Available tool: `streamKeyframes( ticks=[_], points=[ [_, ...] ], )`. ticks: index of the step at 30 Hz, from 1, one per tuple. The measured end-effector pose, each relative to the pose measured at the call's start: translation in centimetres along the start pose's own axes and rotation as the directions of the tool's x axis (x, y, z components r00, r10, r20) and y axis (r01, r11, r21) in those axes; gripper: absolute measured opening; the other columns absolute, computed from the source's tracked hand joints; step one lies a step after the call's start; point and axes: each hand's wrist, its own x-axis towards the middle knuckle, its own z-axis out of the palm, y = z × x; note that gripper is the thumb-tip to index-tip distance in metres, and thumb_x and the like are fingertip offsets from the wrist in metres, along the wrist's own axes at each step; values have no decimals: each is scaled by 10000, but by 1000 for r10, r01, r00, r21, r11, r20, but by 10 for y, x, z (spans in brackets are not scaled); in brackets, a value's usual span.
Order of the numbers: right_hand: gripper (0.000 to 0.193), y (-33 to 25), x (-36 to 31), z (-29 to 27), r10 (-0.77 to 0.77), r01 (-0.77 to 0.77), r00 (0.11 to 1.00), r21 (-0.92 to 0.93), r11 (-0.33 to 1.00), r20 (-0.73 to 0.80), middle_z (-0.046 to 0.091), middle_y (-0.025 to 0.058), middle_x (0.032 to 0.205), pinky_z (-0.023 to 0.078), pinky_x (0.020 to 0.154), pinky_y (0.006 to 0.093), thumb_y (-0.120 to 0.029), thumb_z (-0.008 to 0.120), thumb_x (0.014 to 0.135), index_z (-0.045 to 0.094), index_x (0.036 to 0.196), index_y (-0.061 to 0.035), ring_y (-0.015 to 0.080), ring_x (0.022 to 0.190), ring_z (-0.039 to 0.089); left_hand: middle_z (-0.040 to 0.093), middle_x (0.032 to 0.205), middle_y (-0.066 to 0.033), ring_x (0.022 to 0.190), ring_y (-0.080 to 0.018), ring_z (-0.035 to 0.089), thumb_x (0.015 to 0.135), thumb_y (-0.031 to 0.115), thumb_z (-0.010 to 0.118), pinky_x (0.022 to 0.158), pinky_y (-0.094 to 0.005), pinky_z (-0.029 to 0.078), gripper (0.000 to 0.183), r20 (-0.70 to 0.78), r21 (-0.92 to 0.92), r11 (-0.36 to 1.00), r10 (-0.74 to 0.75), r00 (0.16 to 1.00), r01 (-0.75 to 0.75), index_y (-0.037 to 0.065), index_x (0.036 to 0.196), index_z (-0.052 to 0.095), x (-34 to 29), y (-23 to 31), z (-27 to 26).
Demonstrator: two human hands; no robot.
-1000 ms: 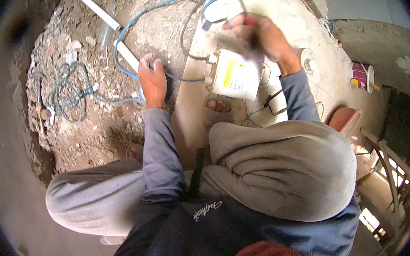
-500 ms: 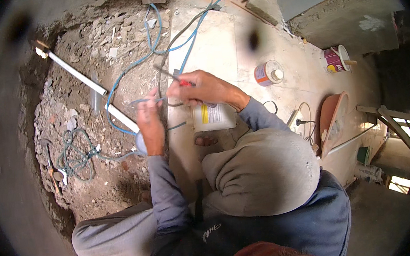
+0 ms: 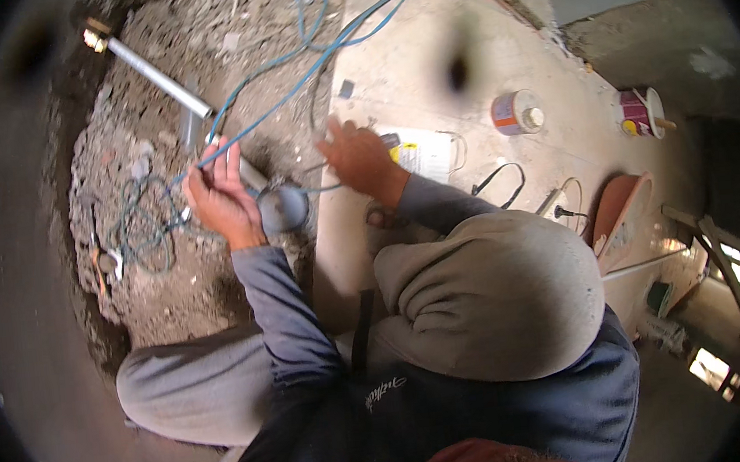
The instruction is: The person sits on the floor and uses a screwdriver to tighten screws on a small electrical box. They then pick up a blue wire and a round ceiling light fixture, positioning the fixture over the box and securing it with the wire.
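Observation:
A blue cable [image 3: 284, 100] runs taut from the upper right down across the fingers of my left hand [image 3: 222, 200]. That hand is palm up over the dug soil, loosely closed round the cable. My right hand [image 3: 362, 163] hovers over the pale slab's edge, beside a white container with a yellow label [image 3: 423, 150]. Its fingers are curled and smeared by motion, so I cannot tell whether they hold anything. A round grey pipe end [image 3: 283, 209] stands just right of my left wrist, with a blue cable end [image 3: 318, 188] near it.
A white pipe [image 3: 161, 78] lies in the rubble, left of centre. A tangled cable [image 3: 148, 224] and a hammer [image 3: 96, 250] are farther left. On the slab stand a round can [image 3: 516, 112], a paint bucket [image 3: 641, 113], a reddish basin [image 3: 619, 213] and a power strip [image 3: 557, 201].
My left hand has moved left and turned palm up with the blue cable. My right hand has shifted slightly right; the red-handled tool seen in it earlier no longer shows. The view has shifted.

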Motion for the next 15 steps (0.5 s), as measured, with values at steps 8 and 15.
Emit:
streamKeyframes(
  ticks=[8,15],
  points=[
    [147,58,-12,-4,365,-345,889,-120,931,276,721,200,914,578,714,453,-129,563,889,669,936,-37,351,834,720,604,1142,-306,1136,-527,608,1035,167,484,977,-647,535,203,-3,32,991,133,991,-133,-34,1057,508,13,41,-10],
    [312,105,-87,-40,578,-463,722,-355,812,380,725,219,916,558,754,514,-351,556,967,684,1036,-75,412,866,710,606,1072,-318,1026,-504,656,1043,167,446,862,-611,615,216,-131,-72,963,248,960,-258,-42,1088,414,23,72,-38]
  ],
)
